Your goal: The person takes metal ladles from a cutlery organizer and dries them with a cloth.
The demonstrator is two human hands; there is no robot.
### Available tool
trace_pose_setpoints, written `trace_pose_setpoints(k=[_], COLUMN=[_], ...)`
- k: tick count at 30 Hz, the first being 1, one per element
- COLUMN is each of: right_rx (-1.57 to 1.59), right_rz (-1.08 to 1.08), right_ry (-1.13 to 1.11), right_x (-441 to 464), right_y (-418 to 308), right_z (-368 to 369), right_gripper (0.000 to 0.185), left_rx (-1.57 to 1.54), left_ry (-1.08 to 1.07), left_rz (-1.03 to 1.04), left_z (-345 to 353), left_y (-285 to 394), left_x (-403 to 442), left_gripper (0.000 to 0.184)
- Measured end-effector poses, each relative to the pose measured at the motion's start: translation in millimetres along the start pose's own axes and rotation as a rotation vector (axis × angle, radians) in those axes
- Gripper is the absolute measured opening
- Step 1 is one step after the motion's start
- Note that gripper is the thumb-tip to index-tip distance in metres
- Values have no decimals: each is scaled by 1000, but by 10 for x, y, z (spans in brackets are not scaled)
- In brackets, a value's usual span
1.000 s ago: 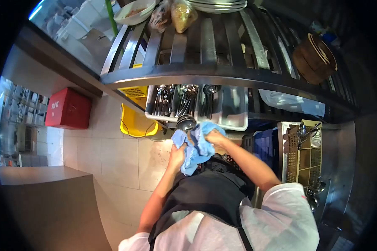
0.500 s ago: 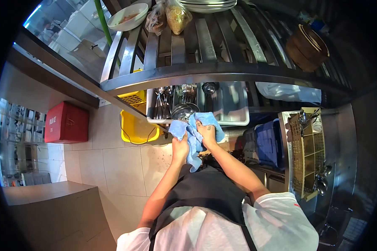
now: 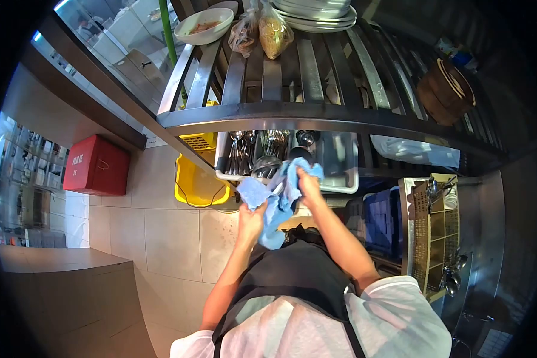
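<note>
A light blue cloth (image 3: 274, 224) hangs bunched between my two hands, in front of a grey-white plastic tray (image 3: 340, 188). My left hand (image 3: 252, 221) is closed on its lower left part. Higher and to the right, my right hand (image 3: 308, 186) grips another fold. Something pale and shiny shows between the folds; I cannot make out whether it is a handle. Just beyond the cloth is a ladle (image 3: 267, 166) at the tray's front. A dark round bowl shape (image 3: 301, 155) pokes up behind the cloth near my right hand. Spoons (image 3: 239, 152) and forks (image 3: 275, 142) lie in the tray.
A slatted metal rack (image 3: 316, 116) spans above the tray, bearing plates (image 3: 319, 25), a bowl (image 3: 204, 27), food bags (image 3: 274, 36) and a brown round container (image 3: 444, 92). A yellow bucket (image 3: 200, 188) and red box (image 3: 98, 166) stand left. A cutlery basket (image 3: 437, 238) is right.
My hands have moved apart, the right one shifting rightward, and the cloth has opened out between them. A dark round shape now shows behind the cloth. The view has shifted slightly.
</note>
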State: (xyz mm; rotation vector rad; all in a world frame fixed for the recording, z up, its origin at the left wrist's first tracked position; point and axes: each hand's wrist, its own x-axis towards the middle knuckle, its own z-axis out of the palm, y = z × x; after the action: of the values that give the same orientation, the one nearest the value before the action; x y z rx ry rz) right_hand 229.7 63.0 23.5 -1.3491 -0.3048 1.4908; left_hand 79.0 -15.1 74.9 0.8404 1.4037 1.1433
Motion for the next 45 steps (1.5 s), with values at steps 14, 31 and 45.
trace_pose_setpoints(k=[14,31,45], right_rx=[537,-2112,-793], right_rz=[-164,-1557,-1038], right_ry=[-58,-280,-377], right_x=[-128,-234,-418], right_y=[-93,-1178,-819], right_z=[155,105,-138], right_gripper=[19,12,32], left_rx=[-106,1026,748], left_ry=[-72,-280,-58], left_rz=[39,459,484], left_z=[212,-107,-328], left_y=[-50,642,529], left_x=[-189,78,-170], left_gripper=[21,23,18])
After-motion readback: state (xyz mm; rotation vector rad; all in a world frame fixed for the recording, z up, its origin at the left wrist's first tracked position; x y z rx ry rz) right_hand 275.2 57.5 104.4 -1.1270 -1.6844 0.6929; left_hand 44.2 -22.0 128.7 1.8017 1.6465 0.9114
